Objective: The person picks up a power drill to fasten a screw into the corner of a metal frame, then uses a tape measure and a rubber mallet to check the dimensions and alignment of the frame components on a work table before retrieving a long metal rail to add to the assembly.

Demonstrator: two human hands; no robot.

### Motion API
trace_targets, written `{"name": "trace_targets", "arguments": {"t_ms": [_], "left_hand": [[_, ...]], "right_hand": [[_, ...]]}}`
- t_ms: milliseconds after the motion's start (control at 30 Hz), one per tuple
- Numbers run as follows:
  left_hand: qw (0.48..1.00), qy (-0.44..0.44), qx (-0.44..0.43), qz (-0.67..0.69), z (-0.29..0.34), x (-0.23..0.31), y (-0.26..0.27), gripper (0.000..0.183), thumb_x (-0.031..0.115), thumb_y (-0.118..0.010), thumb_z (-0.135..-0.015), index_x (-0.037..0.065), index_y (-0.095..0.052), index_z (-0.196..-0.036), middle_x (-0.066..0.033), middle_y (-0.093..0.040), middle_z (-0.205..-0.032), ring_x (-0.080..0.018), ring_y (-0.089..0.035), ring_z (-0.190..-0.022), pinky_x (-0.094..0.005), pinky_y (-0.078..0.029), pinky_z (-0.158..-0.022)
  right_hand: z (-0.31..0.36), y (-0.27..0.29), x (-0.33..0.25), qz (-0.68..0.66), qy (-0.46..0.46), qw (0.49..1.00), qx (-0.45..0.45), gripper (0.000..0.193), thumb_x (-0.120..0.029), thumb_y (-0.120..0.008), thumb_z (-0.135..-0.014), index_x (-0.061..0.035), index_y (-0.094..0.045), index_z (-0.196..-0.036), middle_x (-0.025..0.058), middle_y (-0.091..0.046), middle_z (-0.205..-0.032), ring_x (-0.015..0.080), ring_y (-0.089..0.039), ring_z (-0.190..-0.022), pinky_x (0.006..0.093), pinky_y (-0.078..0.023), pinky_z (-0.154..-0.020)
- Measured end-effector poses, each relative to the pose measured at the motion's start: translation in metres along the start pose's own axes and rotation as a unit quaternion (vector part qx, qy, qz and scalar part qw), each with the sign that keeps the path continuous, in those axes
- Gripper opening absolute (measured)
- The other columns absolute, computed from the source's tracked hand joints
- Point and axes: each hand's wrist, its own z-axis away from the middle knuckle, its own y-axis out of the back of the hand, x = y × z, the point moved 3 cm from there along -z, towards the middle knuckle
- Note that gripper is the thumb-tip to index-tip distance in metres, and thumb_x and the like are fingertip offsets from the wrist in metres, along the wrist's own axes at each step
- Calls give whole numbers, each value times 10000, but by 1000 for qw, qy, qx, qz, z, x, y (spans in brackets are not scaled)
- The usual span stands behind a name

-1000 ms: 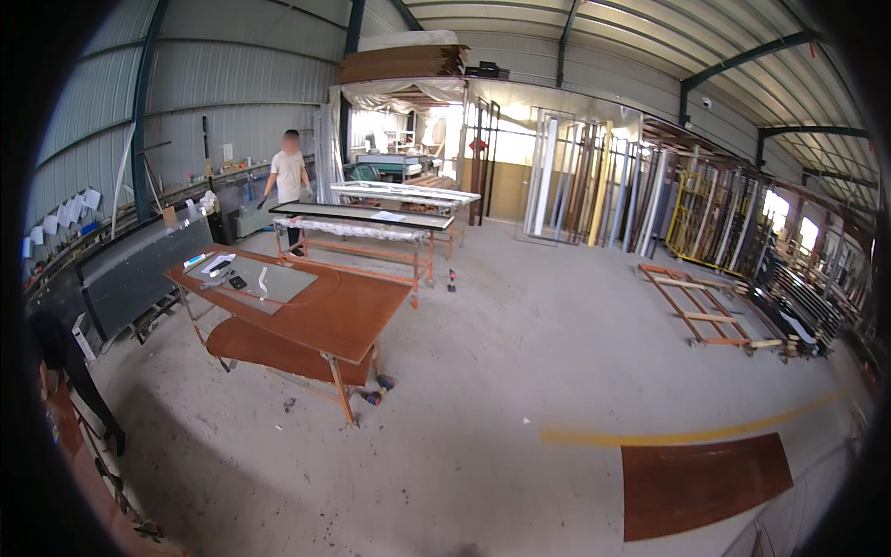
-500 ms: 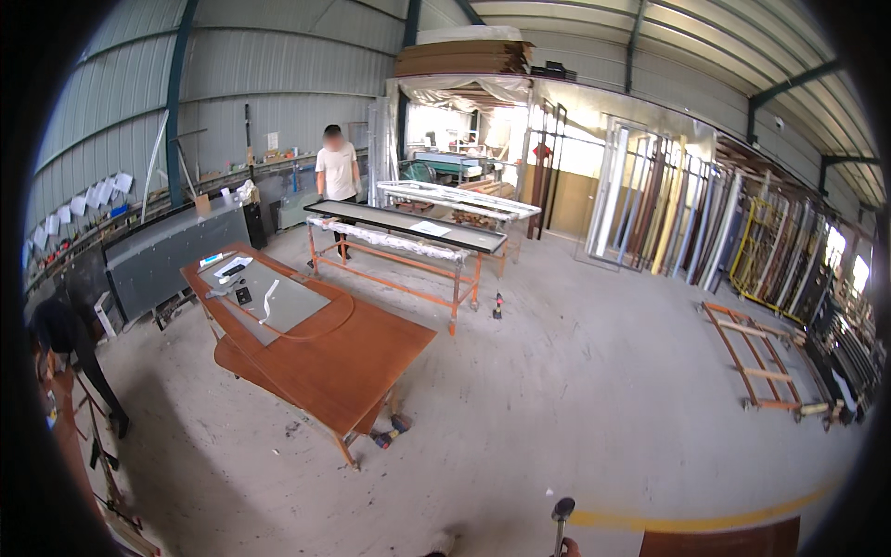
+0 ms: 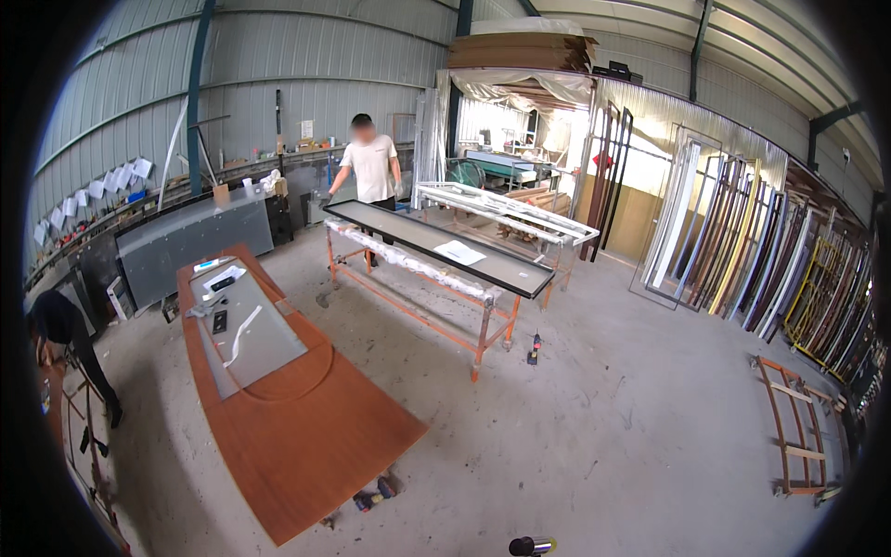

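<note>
I can see neither the person's left hand nor right hand from here, so whether either is clenched, slack or wrapped around something I cannot tell. The nearest thing to where they would be is a black, cylinder-headed tool with a shiny metal end and a yellow-green edge (image 3: 532, 546), at the very near edge, right of the middle. Only its top shows; it may be a mallet. I'd judge it compact, stiff and fairly heavy at the head, hard to damage, the smooth metal perhaps a bit slippery. A shaft, if it has one, would be the place to hold it; none is visible.

Near left lies a long reddish-brown sheet (image 3: 316, 446) with a flat grey inset panel (image 3: 269, 345), probably broad and awkward, best taken by opposite edges.

As for containers, the closest is a shallow, black-rimmed grey panel (image 3: 422, 234) on the far orange-legged table (image 3: 484, 331), tray-like, with white paper sheets (image 3: 459, 252) lying inside the rim. A person in a pale shirt (image 3: 371, 167) stands at its far left end. Some black crate-like objects (image 3: 617, 71) sit high at the far side; their contents are hidden.
</note>
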Motion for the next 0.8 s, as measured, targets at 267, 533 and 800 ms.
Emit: {"name": "trace_targets", "arguments": {"t_ms": [267,533,800], "left_hand": [[996,-58,-2,70,-173,190,-46,167,259,-550,-892,123,-608,-817,-29,-622,-705,-169,-614,-629,-322,-524,-565],[984,-65,-119,114,-215,432,-152,322,314,-548,-900,47,-664,-1037,-131,-701,-998,-256,-680,-827,-383,-563,-741],[959,-278,49,-27,-354,644,-210,189,214,-612,-896,30,-653,-885,-55,-618,-754,-157,-583,-657,-307,-487,-572]], "right_hand": [[-265,109,11,141,52,984,-95,918,-378,-868,-654,-75,-443,-1410,219,-620,-1188,385,-608,-1076,440,-511,-909],[-502,213,-44,60,134,971,-188,824,-311,-892,-614,-62,-537,-1315,193,-624,-1143,348,-627,-1037,420,-513,-889],[-741,275,-62,-7,229,949,-215,809,-193,-906,-574,-70,-552,-1291,180,-606,-1159,321,-630,-1019,399,-530,-863]]}}
